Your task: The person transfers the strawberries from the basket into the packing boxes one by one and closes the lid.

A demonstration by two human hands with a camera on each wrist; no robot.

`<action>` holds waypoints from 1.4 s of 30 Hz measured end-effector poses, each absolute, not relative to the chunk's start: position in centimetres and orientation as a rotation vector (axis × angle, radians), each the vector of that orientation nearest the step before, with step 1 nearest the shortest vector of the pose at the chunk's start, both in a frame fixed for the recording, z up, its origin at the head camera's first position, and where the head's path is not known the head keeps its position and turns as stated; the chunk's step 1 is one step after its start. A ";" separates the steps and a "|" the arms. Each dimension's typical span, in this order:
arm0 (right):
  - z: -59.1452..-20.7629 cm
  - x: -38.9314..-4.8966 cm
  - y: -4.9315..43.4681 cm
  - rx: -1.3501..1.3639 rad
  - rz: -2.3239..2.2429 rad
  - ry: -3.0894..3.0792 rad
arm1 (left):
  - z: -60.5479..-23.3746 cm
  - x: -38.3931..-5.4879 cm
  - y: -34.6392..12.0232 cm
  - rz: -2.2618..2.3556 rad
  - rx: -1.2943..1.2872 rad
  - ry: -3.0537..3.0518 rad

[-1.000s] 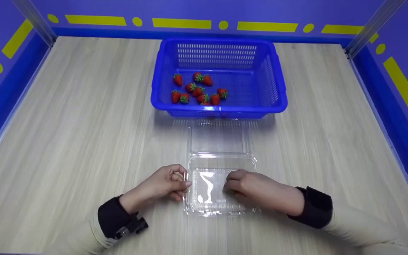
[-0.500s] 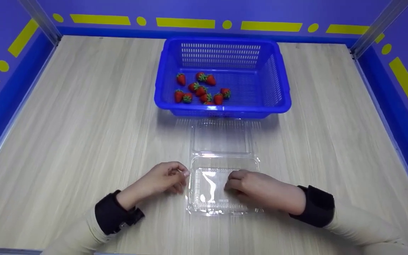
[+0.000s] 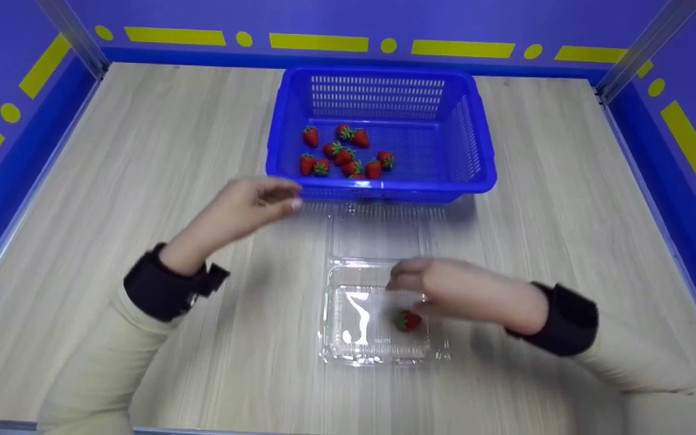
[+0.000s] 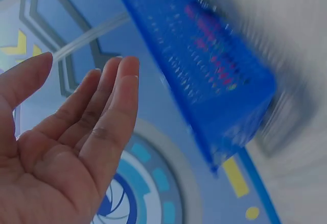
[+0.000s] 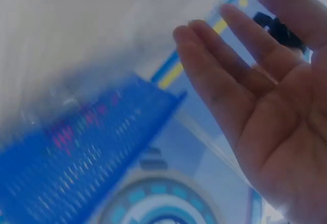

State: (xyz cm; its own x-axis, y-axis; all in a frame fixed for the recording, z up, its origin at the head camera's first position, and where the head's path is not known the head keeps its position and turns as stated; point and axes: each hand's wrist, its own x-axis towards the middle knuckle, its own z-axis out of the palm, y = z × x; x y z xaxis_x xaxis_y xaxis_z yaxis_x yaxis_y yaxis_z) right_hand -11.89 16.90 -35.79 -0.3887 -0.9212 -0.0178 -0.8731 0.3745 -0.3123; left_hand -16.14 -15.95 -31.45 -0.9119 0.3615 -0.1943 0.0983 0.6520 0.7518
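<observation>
My left hand (image 3: 251, 208) hovers by the front left corner of the blue basket (image 3: 484, 175), thumb and fingers apart, holding nothing. Several strawberries (image 3: 344, 156) with green leaves lie on the basket's floor, mostly toward its left. Over the clear plastic box (image 3: 328, 314) is my right hand (image 3: 451, 287), slightly blurred, with nothing in its grasp. A single strawberry (image 3: 409, 321) rests in the box's right part, just below that hand. In the left wrist view the left hand (image 4: 76, 137) has loosely extended fingers. The right wrist view shows the right hand (image 5: 265, 101) with fingers extended too.
The box's clear lid (image 3: 378, 235) lies folded back flat between the box and the basket. Wood-patterned tabletop (image 3: 161, 169) surrounds them. Blue panels (image 3: 348, 18) with yellow marks stand behind and along both sides.
My left hand has left the box's left side and moved forward to the basket. The right hand has let go of a strawberry in the box and lifted up and away.
</observation>
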 end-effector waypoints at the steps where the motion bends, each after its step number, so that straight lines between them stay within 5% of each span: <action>1: -34.8 -12.6 16.9 -1.612 -0.408 2.460 | -30.7 -16.8 -16.1 1.132 0.342 2.558; 9: -27.1 -19.3 16.6 -1.544 -0.606 2.644 | -27.4 -22.3 -16.7 1.187 0.173 2.694; 19: -23.2 -28.2 13.9 -1.249 -0.576 2.883 | -29.7 -29.2 -16.7 0.998 0.008 2.796; 31: -28.8 -35.8 11.5 -0.801 -0.459 2.756 | -32.4 -31.5 -16.5 0.940 -0.233 2.772; 42: -33.1 -37.8 11.0 -0.612 -0.221 2.490 | -33.9 -32.8 -17.1 1.188 -0.473 2.503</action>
